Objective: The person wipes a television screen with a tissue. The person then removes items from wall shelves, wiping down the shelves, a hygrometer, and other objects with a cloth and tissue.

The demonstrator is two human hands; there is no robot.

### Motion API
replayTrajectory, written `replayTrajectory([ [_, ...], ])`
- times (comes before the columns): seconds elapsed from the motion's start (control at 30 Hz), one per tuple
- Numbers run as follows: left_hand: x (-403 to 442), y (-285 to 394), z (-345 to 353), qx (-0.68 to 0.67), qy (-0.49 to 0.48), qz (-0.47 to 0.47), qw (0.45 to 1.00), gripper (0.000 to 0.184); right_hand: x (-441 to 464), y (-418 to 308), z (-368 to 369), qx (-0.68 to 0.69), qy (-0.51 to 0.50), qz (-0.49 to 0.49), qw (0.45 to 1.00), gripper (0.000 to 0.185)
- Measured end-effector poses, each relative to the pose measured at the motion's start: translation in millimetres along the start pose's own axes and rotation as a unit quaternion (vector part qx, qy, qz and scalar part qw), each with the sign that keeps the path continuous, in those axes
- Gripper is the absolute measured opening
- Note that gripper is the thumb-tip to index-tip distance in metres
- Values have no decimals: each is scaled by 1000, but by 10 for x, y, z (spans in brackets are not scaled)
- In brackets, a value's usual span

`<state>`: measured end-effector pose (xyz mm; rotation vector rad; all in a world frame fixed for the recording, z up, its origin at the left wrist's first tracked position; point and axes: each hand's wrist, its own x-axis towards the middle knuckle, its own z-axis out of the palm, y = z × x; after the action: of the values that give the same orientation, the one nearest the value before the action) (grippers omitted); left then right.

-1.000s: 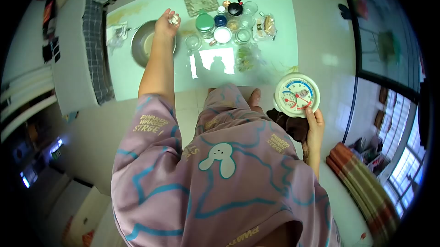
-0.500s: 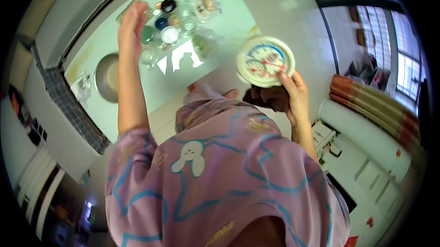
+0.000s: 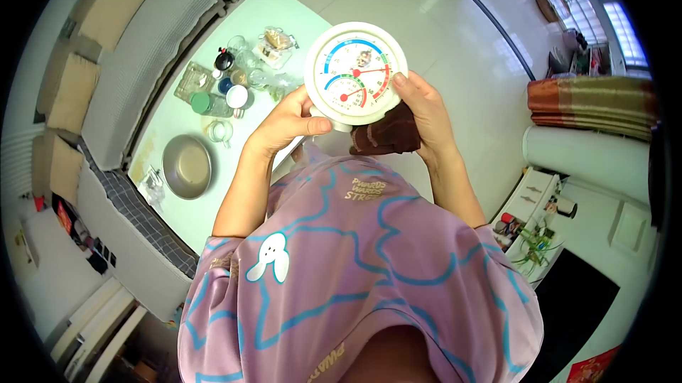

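A round white thermometer-hygrometer [image 3: 357, 63] is held up in front of my chest, its face toward me. The dial carries blue, green and red scales and two red pointers. My left hand [image 3: 291, 123] is closed on its lower left rim, thumb along the bottom edge. On the lower right rim my right hand [image 3: 428, 109] grips it, thumb on the front. A dark brown cloth [image 3: 387, 133] hangs under the dial, also held in my right hand, whose other fingers are partly hidden.
A pale glass-topped table [image 3: 284, 10] stands at the left with a metal basin [image 3: 187, 167], a green-lidded jar [image 3: 202, 104], a glass mug [image 3: 219, 131] and several other jars. A grey sofa [image 3: 138, 63] runs behind it. A white cabinet [image 3: 529, 195] stands at the right.
My left hand has come from over the table to the thermometer-hygrometer and taken hold of its rim. The dial has moved left and up, nearer the middle of the view.
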<state>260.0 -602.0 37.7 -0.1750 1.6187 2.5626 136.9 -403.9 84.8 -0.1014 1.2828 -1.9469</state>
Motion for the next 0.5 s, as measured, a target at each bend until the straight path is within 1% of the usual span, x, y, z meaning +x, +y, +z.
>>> replayTrajectory([
  [0.03, 54, -31, 120, 7, -7, -7, 1000, 82, -40, -20, -101, -6, -1, 1, 1000, 37],
  [0.07, 114, -76, 116, -58, 11, -11, 998, 81, 27, -2, -120, 1, 7, 0, 1000, 37],
  [0.1, 172, -146, 270, -119, 31, -14, 992, 80, -29, -59, -250, -12, 24, -14, 1000, 35],
  [0.13, 238, -216, 376, -123, 35, 1, 992, 76, -80, -106, -375, -25, 42, -26, 998, 35],
  [0.17, 289, -254, 491, -119, 30, -6, 992, 76, -148, -166, -530, -18, 48, -30, 998, 35],
  [0.2, 331, -263, 601, -141, 43, 4, 989, 76, -220, -241, -706, 16, 40, -41, 998, 36],
  [0.23, 380, -279, 690, -163, 56, 16, 985, 77, -296, -318, -885, 48, 31, -53, 997, 39],
  [0.27, 428, -340, 704, -159, 56, 23, 986, 78, -382, -385, -1050, 25, 18, -73, 997, 52],
  [0.3, 465, -346, 740, -156, 52, 18, 986, 78, -499, -472, -1169, 28, 23, -76, 996, 52],
  [0.37, 540, -330, 840, -131, 46, 36, 990, 78, -799, -729, -1306, -94, 43, -196, 975, 61],
  [0.43, 635, -315, 945, -124, 40, 45, 991, 77, -1132, -1103, -1308, -93, 58, -303, 947, 72],
  [0.5, 714, -328, 998, -94, 30, 39, 994, 80, -1183, -1226, -1666, -34, 20, -453, 891, 76],
])
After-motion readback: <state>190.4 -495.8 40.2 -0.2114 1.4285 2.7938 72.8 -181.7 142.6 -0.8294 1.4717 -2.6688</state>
